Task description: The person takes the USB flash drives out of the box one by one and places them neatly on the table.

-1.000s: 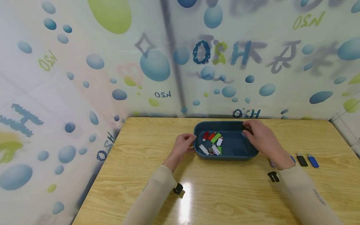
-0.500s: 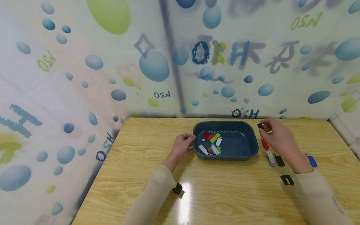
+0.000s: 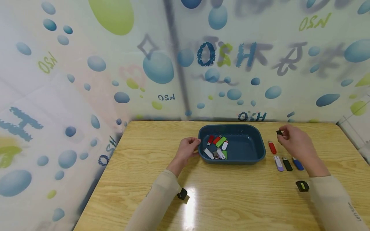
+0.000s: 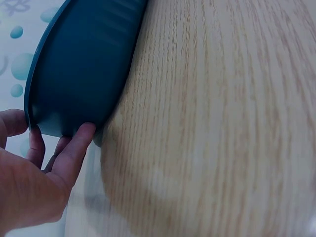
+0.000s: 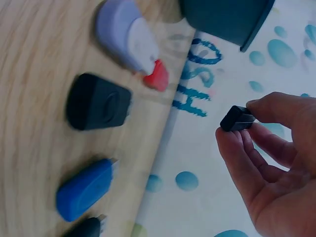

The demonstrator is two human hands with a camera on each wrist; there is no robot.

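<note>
My left hand holds the left end of a dark blue plastic tray; in the left wrist view the thumb is at the rim and the fingertips lie against the outer wall. Several USB sticks, among them a green one, lie in the tray's left half. To the right of the tray, my right hand pinches a small black USB stick between thumb and fingertips, raised above the table. Below this hand a red USB stick lies on the wood.
In a row right of the tray lie a purple-and-white USB stick, a black one and a blue one. Another dark stick shows in the right wrist view. A patterned wall rises behind the table.
My right hand has moved from the tray's right end out to the right, with the black USB stick still pinched. Sticks that its arm covered now show. The left hand and tray stay put.
</note>
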